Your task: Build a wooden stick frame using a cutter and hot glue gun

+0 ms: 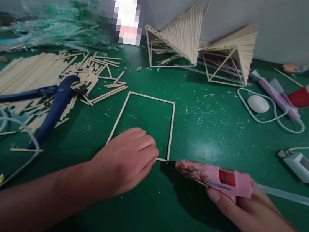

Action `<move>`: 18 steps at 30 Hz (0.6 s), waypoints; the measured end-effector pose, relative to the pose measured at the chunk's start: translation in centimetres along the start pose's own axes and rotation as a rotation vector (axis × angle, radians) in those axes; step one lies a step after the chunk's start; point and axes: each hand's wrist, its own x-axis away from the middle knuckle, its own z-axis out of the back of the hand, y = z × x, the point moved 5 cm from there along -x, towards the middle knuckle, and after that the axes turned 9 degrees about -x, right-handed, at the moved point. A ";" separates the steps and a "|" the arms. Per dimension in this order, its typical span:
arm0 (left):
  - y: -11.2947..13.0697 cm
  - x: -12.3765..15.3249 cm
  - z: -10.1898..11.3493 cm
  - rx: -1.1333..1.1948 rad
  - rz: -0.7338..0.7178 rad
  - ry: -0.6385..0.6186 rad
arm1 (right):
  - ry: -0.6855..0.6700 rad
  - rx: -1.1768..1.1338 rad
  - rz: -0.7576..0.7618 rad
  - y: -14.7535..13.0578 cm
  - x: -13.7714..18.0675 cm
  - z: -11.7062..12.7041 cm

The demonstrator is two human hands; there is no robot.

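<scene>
A four-sided frame of thin wooden sticks (171,130) lies flat on the green tabletop. My left hand (127,158) is closed over its near side, fingers curled down on the near stick (161,159), and hides most of that stick and the near left corner. In my right hand (256,214) is a pink hot glue gun (215,177), its front stained and a clear glue stick (290,196) coming out of its back. The gun's dark nozzle tip meets the near right corner of the frame.
Loose wooden sticks (30,74) and a blue-handled cutter (57,105) lie at left. Behind stand two stick structures (180,38) (229,61). At right are another pink glue gun (276,95), a tipped cup (305,94) and a white adapter (306,168). Plastic wrappers (52,19) fill the back left.
</scene>
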 end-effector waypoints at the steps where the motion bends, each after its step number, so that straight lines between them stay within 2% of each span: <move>1: 0.0 0.0 0.0 0.000 0.000 -0.004 | 0.016 0.019 -0.003 0.0 0.0 0.0; 7: 0.0 0.0 -0.1 -0.012 0.004 -0.007 | 0.074 0.004 -0.063 0.1 0.3 -0.1; 13: 0.1 0.0 -0.1 -0.052 -0.026 0.003 | -0.078 -0.029 -0.056 -0.2 -0.3 -0.3; 18: 0.1 0.0 -0.1 -0.056 -0.028 0.003 | -0.040 0.055 -0.066 0.1 0.1 -0.2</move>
